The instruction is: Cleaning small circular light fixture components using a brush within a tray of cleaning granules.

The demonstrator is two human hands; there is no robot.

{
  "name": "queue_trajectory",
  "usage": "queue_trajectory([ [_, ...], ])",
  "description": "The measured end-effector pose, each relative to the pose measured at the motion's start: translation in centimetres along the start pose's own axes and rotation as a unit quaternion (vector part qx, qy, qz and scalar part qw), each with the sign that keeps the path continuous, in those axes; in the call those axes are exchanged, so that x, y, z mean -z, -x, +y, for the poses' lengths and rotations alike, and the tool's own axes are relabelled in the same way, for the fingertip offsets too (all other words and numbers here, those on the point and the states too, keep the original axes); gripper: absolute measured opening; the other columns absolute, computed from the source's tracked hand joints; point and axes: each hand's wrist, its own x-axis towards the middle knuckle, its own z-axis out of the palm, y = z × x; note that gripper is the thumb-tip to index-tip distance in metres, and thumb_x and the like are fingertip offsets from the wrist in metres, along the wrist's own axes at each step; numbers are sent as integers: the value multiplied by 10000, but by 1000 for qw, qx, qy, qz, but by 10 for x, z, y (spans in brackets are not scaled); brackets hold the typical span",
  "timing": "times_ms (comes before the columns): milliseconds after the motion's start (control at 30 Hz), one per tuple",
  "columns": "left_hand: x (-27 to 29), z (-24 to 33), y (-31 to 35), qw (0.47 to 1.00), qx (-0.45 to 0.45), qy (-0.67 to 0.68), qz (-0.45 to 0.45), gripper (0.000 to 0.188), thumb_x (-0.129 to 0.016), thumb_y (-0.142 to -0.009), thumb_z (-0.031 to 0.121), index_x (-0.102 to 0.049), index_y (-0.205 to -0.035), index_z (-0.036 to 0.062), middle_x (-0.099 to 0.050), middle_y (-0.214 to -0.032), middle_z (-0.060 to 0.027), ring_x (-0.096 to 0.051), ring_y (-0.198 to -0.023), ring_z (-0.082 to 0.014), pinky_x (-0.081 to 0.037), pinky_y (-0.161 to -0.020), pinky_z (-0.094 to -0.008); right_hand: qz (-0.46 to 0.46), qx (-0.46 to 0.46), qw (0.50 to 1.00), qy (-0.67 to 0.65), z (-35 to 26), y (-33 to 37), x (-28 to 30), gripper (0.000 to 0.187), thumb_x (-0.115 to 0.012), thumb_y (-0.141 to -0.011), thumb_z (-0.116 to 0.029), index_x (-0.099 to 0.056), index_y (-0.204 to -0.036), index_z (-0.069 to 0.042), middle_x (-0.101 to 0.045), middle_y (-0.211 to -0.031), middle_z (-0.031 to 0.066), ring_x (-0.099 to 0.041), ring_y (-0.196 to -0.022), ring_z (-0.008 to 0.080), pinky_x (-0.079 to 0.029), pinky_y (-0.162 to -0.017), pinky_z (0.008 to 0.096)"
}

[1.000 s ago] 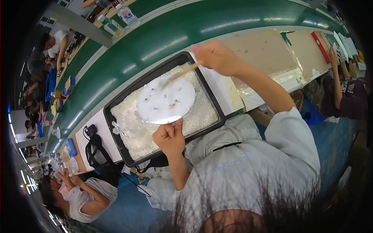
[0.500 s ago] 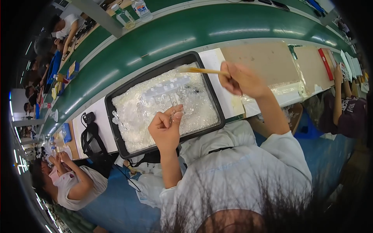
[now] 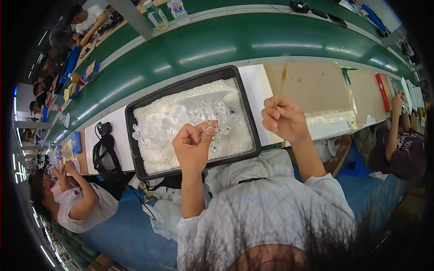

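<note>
Over a black tray (image 3: 256, 135) filled with glittering white granules (image 3: 158, 151), my left hand (image 3: 193, 143) pinches a clear plastic piece (image 3: 204, 118) between thumb and fingers. A pale, flat strip (image 3: 203, 98) sits at the far end of that piece; its exact shape is hard to make out against the granules. To the right of the tray, my right hand (image 3: 285, 121) is closed round a thin brush (image 3: 280, 88) with a yellowish handle. The brush stands nearly upright, its top end blurred and well apart from the plastic piece.
White paper (image 3: 254, 86) and brown board (image 3: 307, 86) lie right of the tray, a black strap with a small device (image 3: 105, 151) left of it. Beyond runs a green bench (image 3: 217, 49) with bottles (image 3: 178, 12) at its far edge. Co-workers sit left and right.
My right hand has swung the brush from level over the plastic piece to upright at the right. Small white bumps on the strip no longer show. My left hand keeps its pinch.
</note>
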Motion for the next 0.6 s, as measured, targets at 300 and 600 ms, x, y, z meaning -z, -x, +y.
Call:
queue_trajectory([
  [300,-6,3,-6,999,30,-29,-1,362,-747,-918,74,-424,-757,85,-729,-995,-228,-664,-836,-136,-531,-735,-262,22,108,775,622,27,-12,-36,380,-857,-763,-118,-609,-1050,-101,-431,-654,-19,-335,-515,109,-300,-497,254],
  [600,-1,3,-12,999,31,-31,10,348,-717,-922,21,-416,-757,78,-694,-857,-100,-543,-688,-38,-431,-580,-193,-93,354,588,722,45,-40,-23,395,-844,-733,-114,-718,-1099,-36,-440,-582,8,-518,-474,168,-439,-449,313],
])
